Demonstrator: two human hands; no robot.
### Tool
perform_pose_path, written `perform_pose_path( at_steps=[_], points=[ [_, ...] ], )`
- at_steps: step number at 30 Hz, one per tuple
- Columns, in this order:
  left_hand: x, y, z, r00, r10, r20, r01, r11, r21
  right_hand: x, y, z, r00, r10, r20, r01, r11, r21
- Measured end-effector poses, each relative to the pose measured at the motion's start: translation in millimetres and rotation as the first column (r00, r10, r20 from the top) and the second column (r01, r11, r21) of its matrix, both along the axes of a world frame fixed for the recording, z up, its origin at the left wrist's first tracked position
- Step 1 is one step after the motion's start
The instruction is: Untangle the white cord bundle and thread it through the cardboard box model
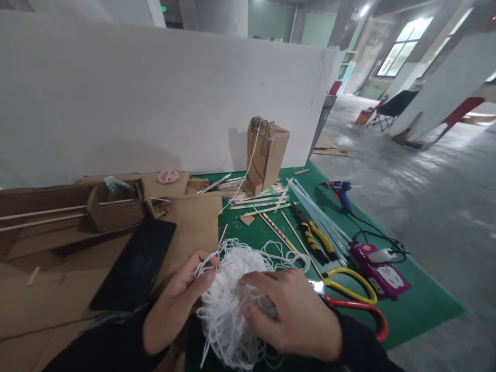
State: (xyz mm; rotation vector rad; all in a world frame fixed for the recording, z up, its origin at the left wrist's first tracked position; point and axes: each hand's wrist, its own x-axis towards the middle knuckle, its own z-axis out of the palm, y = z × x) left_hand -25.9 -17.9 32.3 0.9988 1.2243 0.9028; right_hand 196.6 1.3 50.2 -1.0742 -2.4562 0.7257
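Note:
A big loose tangle of white string (232,305) fills the space between my hands at the table's near edge. My left hand (176,297) grips its left side, with strands pinched between the thumb and fingers. On the right side, the bent fingers and thumb of my right hand (294,312) sink into the tangle and grasp some of it; motion slightly blurs them. Loops of string trail right across the green mat (267,232). Farther back, a cardboard box (271,155) stands upright, a thin white string hanging from its top down to the mat.
Right of my hands lie scissors (351,284) with yellow and red handles, pliers (315,237), clear glue sticks (320,214), a blue glue gun (341,191) and a purple power strip (380,271). Leftward are a black flat panel (134,266) and a cardboard structure (70,212). A white partition (155,98) rises behind.

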Motion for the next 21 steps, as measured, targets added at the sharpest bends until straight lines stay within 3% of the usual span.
perform_pose_path(
  at_steps=[5, 10, 14, 18, 21],
  points=[
    [-1.8, 0.1, -2.0, 0.999, -0.002, 0.034, 0.002, 1.0, 0.015, -6.5, 5.6, -3.5, 0.967, -0.031, 0.252, -0.017, 0.982, 0.186],
    [-1.7, -2.2, -1.2, 0.999, 0.033, 0.018, -0.033, 0.999, 0.037, 11.1, 5.2, 4.3, 0.99, -0.07, 0.123, 0.04, 0.974, 0.225],
    [-4.0, -1.3, -5.2, 0.999, -0.033, 0.012, 0.033, 0.999, 0.004, 22.5, 6.6, 8.1, 0.973, -0.091, -0.214, 0.11, 0.991, 0.081],
    [-7.7, 0.5, -11.9, 0.997, -0.073, 0.02, 0.073, 0.997, 0.003, 28.7, 9.3, 5.8, 0.849, -0.143, -0.509, 0.098, 0.989, -0.114],
    [-8.5, 0.3, -12.7, 0.996, -0.085, -0.006, 0.085, 0.996, 0.0, 27.5, 10.7, 2.1, 0.737, -0.234, -0.635, -0.004, 0.937, -0.35]
  ],
)
